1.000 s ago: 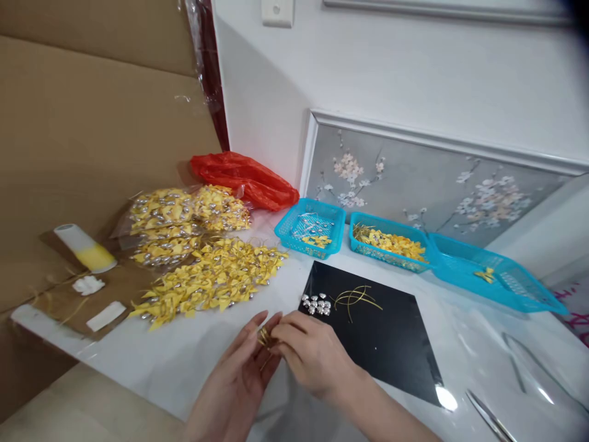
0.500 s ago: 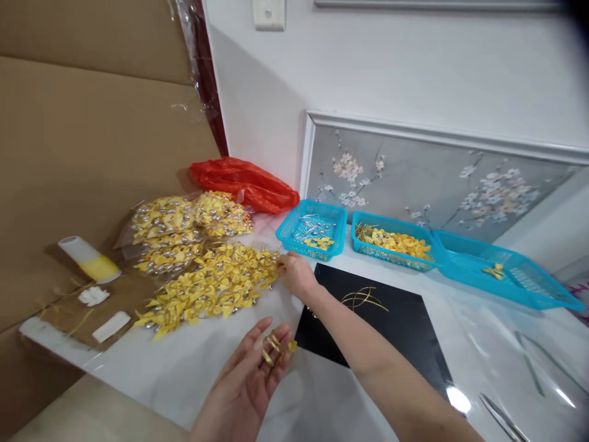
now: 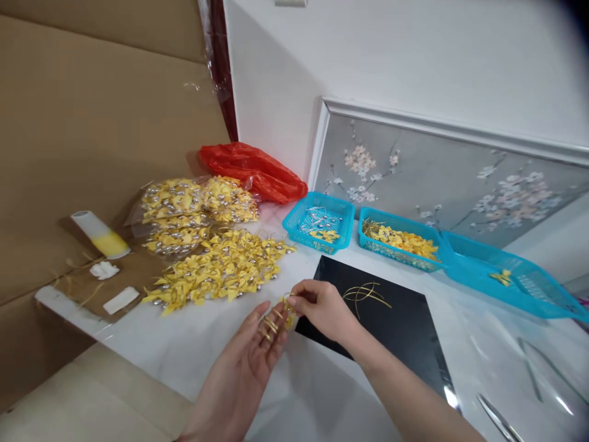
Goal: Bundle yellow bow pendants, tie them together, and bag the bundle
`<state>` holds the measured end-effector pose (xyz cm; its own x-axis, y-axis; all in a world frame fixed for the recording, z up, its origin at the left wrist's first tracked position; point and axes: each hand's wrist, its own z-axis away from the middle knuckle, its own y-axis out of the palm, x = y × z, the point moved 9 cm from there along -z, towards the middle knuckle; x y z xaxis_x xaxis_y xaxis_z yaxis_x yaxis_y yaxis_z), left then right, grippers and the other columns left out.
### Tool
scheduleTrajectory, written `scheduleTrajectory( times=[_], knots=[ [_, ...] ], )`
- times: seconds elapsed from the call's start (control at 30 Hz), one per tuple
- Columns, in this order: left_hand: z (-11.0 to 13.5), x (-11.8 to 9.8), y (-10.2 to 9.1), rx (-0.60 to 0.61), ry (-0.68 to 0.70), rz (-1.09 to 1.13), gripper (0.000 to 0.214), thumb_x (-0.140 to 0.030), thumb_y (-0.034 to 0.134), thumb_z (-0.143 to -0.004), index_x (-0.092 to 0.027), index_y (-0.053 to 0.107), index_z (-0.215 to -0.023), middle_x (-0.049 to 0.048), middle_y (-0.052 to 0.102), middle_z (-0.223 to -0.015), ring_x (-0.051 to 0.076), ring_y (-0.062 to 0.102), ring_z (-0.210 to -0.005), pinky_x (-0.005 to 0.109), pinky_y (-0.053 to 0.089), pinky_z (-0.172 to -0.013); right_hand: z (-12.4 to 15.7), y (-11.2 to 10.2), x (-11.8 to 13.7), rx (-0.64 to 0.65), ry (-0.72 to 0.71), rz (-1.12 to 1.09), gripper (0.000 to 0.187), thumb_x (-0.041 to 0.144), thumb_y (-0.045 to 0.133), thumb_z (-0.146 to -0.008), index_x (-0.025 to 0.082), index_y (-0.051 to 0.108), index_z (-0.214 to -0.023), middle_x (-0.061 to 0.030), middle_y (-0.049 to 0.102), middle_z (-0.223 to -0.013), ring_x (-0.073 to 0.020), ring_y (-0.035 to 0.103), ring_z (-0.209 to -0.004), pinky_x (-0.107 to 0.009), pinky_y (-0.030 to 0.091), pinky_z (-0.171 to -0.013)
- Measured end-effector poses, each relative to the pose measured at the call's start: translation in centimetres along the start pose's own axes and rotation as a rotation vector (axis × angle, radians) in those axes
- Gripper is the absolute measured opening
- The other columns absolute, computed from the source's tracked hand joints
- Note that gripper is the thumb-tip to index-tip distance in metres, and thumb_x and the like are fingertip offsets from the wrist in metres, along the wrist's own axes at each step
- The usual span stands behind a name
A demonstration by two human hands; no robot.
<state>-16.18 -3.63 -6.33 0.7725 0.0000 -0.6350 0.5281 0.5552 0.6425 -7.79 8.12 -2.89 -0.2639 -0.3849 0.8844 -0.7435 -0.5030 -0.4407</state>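
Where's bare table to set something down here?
Free: white table between the bow pile and the near edge, left of the left hand; also right of the black sheet, below the long basket. Crowded: bagged bows, back left.

A black sheet (image 3: 391,344) lies on a white table (image 3: 184,350), gold strands (image 3: 365,293) across its far end. Three blue baskets (image 3: 391,256) line the wall at its twelve o'clock, a red plastic bag (image 3: 253,172) at eleven. A white-and-yellow bottle (image 3: 100,235) rests at nine o'clock, a metal tool (image 3: 499,420) at four.
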Motion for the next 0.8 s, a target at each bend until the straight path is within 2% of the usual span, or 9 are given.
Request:
scheduleTrajectory(
  times=[0.1, 0.2, 0.3, 0.37, 0.43, 0.53, 0.67, 0.8],
  knots=[
    [0.0, 0.5, 0.3, 0.044, -0.020, 0.016, 0.026, -0.016, 0.049, -0.088, -0.015, 0.059, -0.113, 0.0153, 0.061, -0.120, 0.024, 0.057, -0.113, 0.035, 0.051, -0.092, 1.9, 0.4, 2.2, -0.024, -0.106, 0.037, 0.007, 0.016, 0.060, -0.079, 0.019, 0.066, -0.080, -0.0002, 0.065, -0.075, -0.0118, 0.060, -0.068, -0.020, 0.045, -0.063],
    [0.3, 0.6, 0.5, 0.074, -0.040, 0.063, 0.023, -0.016, 0.049, -0.088, -0.014, 0.062, -0.107, 0.0152, 0.062, -0.119, 0.025, 0.057, -0.111, 0.035, 0.051, -0.092, 3.1, 0.9, 4.2, 0.000, -0.229, 0.070, 0.019, 0.005, 0.056, -0.079, 0.020, 0.067, -0.083, -0.0004, 0.064, -0.082, -0.0113, 0.060, -0.077, -0.021, 0.044, -0.073],
    [0.5, 0.4, 0.2, 0.077, -0.048, 0.099, 0.023, -0.015, 0.050, -0.087, -0.013, 0.062, -0.106, 0.0163, 0.061, -0.119, 0.025, 0.057, -0.111, 0.036, 0.050, -0.092, 3.5, 1.1, 4.7, 0.037, -0.239, 0.080, 0.018, 0.007, 0.058, -0.079, 0.021, 0.067, -0.085, 0.0000, 0.064, -0.085, -0.0106, 0.059, -0.076, -0.020, 0.045, -0.073],
    [0.5, 0.0, -0.4, 0.042, -0.032, 0.110, 0.024, -0.013, 0.050, -0.087, -0.013, 0.062, -0.107, 0.0173, 0.061, -0.118, 0.025, 0.057, -0.112, 0.036, 0.051, -0.092, 3.1, 0.9, 4.5, 0.047, -0.214, 0.096, 0.013, 0.012, 0.060, -0.080, 0.021, 0.068, -0.084, 0.0001, 0.064, -0.084, -0.0104, 0.059, -0.071, -0.020, 0.045, -0.068],
    [0.4, -0.4, -1.1, -0.006, -0.019, 0.126, 0.024, -0.013, 0.050, -0.087, -0.012, 0.062, -0.108, 0.0180, 0.063, -0.115, 0.026, 0.057, -0.111, 0.037, 0.052, -0.091, 1.9, 0.4, 3.9, 0.013, -0.168, 0.124, 0.011, 0.015, 0.059, -0.081, 0.021, 0.068, -0.083, 0.0001, 0.065, -0.082, -0.0103, 0.058, -0.067, -0.020, 0.045, -0.063],
    [0.6, -0.8, -1.8, -0.042, -0.020, 0.146, 0.026, -0.015, 0.051, -0.087, -0.012, 0.061, -0.111, 0.0183, 0.065, -0.110, 0.028, 0.059, -0.109, 0.037, 0.053, -0.089, -1.1, 0.0, 2.3, -0.074, -0.092, 0.181, 0.012, 0.016, 0.057, -0.082, 0.020, 0.067, -0.085, -0.0001, 0.067, -0.083, -0.0107, 0.059, -0.067, -0.020, 0.045, -0.064],
    [0.9, -1.4, -2.2, -0.068, 0.025, 0.118, 0.027, -0.012, 0.051, -0.086, -0.011, 0.059, -0.112, 0.0177, 0.067, -0.103, 0.027, 0.062, -0.104, 0.036, 0.053, -0.089, -5.5, 1.3, 0.1, -0.123, -0.029, 0.241, 0.017, 0.017, 0.059, -0.078, 0.019, 0.067, -0.093, -0.0030, 0.067, -0.083, -0.0134, 0.059, -0.067, -0.024, 0.046, -0.067],
    [1.1, -1.9, -2.4, -0.083, 0.072, 0.080, 0.027, -0.009, 0.050, -0.085, -0.010, 0.059, -0.110, 0.0170, 0.068, -0.100, 0.025, 0.064, -0.100, 0.036, 0.053, -0.089, -8.0, 2.9, -0.8, -0.139, -0.004, 0.275, 0.013, 0.017, 0.061, -0.074, 0.018, 0.068, -0.085, -0.0037, 0.066, -0.077, -0.0157, 0.059, -0.070, -0.026, 0.045, -0.069]
  ],
)
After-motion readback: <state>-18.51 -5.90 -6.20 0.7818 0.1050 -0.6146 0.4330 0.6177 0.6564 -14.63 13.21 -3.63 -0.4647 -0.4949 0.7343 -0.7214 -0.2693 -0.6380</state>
